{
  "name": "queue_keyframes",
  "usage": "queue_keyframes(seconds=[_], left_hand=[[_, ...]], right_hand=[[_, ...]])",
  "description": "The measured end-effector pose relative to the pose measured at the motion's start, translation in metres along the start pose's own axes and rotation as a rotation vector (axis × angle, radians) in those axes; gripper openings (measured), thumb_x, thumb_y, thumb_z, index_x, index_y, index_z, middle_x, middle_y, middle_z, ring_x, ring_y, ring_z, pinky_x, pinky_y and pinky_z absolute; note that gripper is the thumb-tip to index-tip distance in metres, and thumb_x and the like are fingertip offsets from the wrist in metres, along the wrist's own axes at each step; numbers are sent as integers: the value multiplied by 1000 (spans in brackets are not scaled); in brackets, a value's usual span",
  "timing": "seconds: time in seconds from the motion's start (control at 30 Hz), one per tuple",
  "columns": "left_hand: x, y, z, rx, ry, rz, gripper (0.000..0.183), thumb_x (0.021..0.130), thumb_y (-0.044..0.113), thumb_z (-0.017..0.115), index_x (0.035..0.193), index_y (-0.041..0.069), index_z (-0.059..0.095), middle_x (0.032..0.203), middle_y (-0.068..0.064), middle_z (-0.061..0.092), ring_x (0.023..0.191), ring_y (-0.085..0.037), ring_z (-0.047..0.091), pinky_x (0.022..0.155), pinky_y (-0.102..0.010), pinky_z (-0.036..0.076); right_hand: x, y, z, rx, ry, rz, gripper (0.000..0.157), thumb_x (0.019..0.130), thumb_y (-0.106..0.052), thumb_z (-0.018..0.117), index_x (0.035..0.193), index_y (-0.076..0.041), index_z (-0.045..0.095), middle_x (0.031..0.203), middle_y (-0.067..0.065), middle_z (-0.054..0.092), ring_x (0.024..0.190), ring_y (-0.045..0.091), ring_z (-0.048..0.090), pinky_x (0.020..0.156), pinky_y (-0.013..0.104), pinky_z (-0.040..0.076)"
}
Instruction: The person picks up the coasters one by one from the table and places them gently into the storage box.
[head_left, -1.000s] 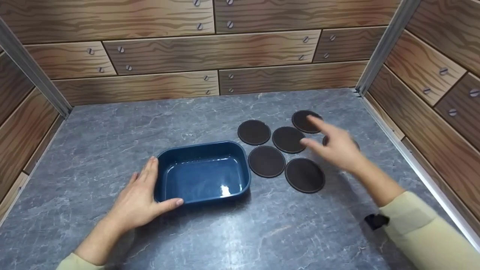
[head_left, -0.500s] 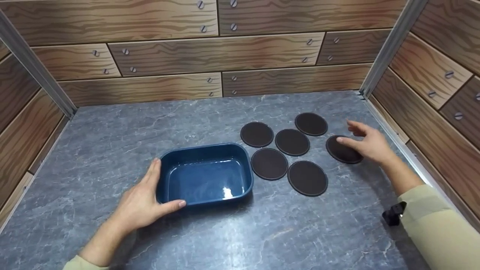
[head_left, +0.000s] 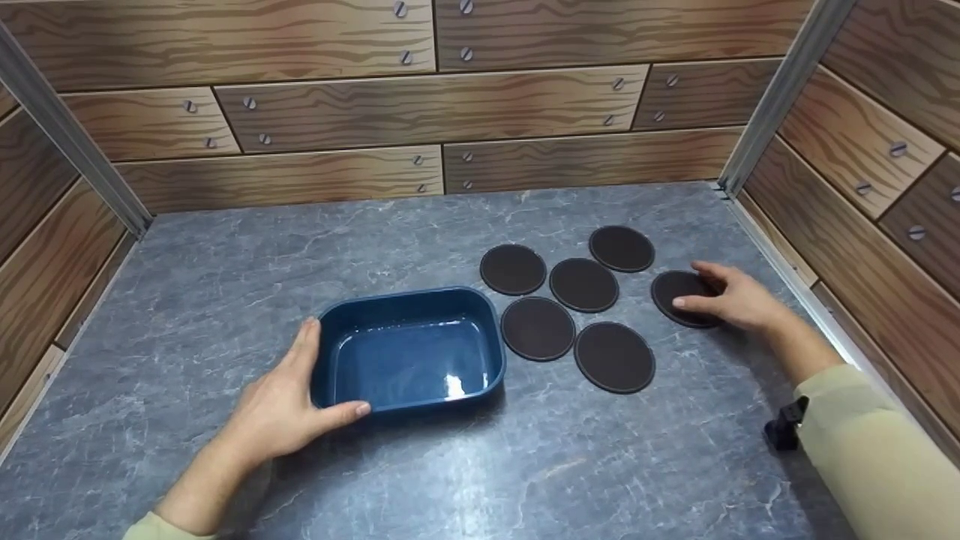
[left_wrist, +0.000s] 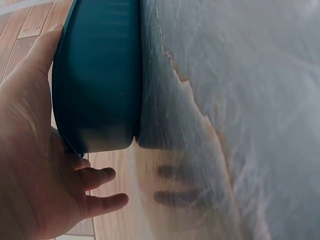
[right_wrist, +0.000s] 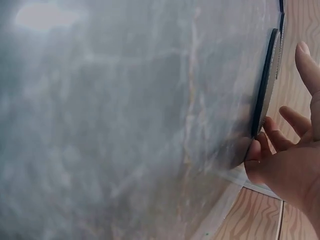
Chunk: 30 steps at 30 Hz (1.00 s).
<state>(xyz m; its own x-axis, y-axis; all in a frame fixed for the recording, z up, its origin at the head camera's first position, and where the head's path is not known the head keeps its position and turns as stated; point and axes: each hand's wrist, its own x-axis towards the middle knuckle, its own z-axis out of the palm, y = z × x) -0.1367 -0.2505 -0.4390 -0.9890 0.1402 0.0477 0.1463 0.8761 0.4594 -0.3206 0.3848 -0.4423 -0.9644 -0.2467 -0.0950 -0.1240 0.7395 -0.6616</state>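
Note:
A deep blue rectangular dish [head_left: 405, 360] stands on the table, nothing inside it. My left hand [head_left: 281, 405] rests around its near left corner, thumb along the front rim and straight fingers against the left side. In the left wrist view, two fingers [left_wrist: 107, 202] stick out loosely below the dish [left_wrist: 100, 80]. At the far right, my right hand [head_left: 742, 304] reaches over a round dark coaster [head_left: 679, 300] that lies flat. In the right wrist view, lower fingertips are right at the edge of that coaster [right_wrist: 266, 82], while the thumb [right_wrist: 305, 62] stands apart above it.
Several more dark coasters lie between dish and right hand: one near the dish's right rim [head_left: 538, 328], a front coaster [head_left: 615, 357] and a back coaster [head_left: 621, 248] among them. Wood-patterned walls [head_left: 427, 109] enclose the grey marbled table [head_left: 315, 247].
My right hand has moved right, past the other coasters, and come down onto the rightmost one. The left hand has stayed on the dish, and the dish and coasters have not moved.

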Motion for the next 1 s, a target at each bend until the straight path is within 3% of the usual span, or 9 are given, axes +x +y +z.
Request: queue_keyframes(seconds=[0.23,0.77,1.0], left_hand=[[0,0,-1,2,-6,-9,135,82,79,73,170,2,6,175,-23,11,147,-51,40,109,-69,42],[1,0,-1,12,-2,-4,136,82,80,73,169,0,8,175,-24,12,144,-52,44,109,-68,42],[1,1,-1,13,-4,-12,135,81,80,74,169,0,9,175,-22,13,142,-52,47,106,-69,44]], right_hand=[[2,4,-1,-83,-14,30,100,93,-39,83,162,10,29,157,43,28,146,57,28,118,69,22],[4,2,-2,-129,-19,45,99,89,-41,87,157,11,36,153,44,26,141,60,30,116,72,23],[5,2,0,-148,2,62,96,87,-41,89,148,14,39,146,45,31,135,61,32,113,70,26]])
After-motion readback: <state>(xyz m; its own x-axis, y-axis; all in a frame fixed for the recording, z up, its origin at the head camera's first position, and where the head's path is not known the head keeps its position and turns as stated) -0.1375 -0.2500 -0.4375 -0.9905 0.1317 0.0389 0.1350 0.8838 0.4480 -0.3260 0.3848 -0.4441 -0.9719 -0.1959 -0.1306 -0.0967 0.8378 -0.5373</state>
